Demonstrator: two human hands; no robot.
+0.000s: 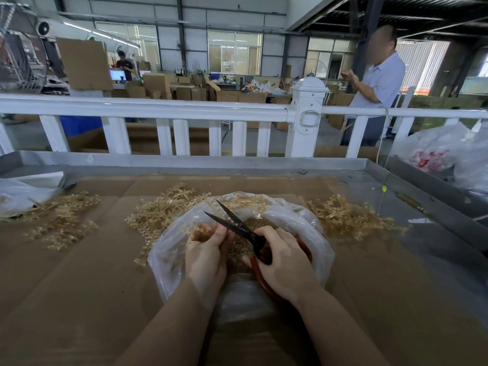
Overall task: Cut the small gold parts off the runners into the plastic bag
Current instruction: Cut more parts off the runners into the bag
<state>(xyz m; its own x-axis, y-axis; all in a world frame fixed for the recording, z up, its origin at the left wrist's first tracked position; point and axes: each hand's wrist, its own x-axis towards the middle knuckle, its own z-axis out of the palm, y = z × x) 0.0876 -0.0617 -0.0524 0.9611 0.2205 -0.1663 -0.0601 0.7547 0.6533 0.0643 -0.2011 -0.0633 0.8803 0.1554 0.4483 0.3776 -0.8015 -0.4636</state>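
The left hand pinches a runner over the open bag near centre so parts drop in, while the right hand grips open scissors beside it.

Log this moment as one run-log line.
left hand: holds runner | right hand: grips scissors, blades open | over plastic bag | stage: cutting

A white railing runs beyond the hands, stacked cardboard boxes farther back, while a person in a light shirt stands far right.
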